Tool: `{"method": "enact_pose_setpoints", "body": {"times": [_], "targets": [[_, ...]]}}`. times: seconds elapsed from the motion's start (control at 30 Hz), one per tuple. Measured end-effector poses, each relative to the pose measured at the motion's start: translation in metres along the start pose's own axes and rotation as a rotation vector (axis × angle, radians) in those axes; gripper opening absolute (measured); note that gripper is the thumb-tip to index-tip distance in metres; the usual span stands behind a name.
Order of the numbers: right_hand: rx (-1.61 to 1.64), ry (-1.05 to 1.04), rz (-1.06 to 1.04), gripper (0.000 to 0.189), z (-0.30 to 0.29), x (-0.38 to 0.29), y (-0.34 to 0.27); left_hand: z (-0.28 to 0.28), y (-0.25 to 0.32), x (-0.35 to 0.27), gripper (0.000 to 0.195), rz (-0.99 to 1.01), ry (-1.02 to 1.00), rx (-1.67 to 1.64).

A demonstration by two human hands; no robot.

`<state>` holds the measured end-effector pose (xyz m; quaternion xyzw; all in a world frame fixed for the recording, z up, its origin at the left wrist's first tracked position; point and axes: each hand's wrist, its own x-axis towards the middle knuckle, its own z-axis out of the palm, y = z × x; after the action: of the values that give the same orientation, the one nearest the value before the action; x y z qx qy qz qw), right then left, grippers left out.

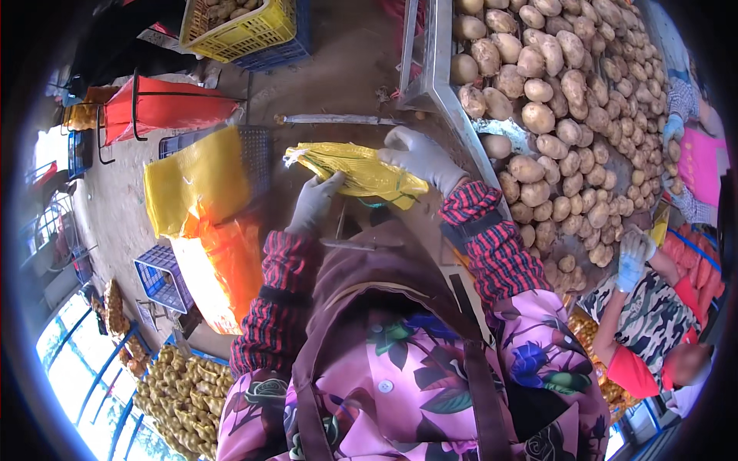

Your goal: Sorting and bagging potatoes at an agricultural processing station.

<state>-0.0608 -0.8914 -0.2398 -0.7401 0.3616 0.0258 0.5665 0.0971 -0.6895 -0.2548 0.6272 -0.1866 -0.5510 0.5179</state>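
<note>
Between my two gloved hands, a folded yellow mesh sack stretches in front of me above the floor. My left hand, in a pale grey glove, pinches its lower edge with the thumb on top. At the sack's right part, my right hand grips it, its fingers partly hidden by the sack. A green cord runs along the mesh, and a white frayed end hangs at its left tip. Many potatoes lie on a metal-edged sorting table just right of my right hand.
Left of me, yellow mesh sacks and an orange sack lie by a blue crate. A yellow crate of potatoes stands farther off. Two co-workers' gloved hands are at the table's far right. Filled sacks stand lower left.
</note>
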Motion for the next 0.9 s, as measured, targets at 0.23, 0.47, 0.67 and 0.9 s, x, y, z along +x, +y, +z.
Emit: {"method": "enact_pose_setpoints", "body": {"times": [0.23,0.47,0.67,0.9], "targets": [[-0.343,-0.127,0.034,0.067,0.012,-0.004,0.001,0.023,0.027,-0.022,0.025,-0.231,0.101,-0.217],[0.202,0.010,0.017,0.086,0.033,-0.026,-0.024,-0.004,0.025,-0.039,0.037,-0.250,0.091,-0.701],[-0.258,0.127,-0.261,0.089,0.071,-0.048,-0.055,-0.017,0.000,-0.045,0.039,-0.337,0.020,-1.021],[-0.018,0.277,-0.222,0.030,0.076,-0.038,-0.017,-0.022,0.023,-0.056,0.031,-0.269,0.097,-1.090]]}}
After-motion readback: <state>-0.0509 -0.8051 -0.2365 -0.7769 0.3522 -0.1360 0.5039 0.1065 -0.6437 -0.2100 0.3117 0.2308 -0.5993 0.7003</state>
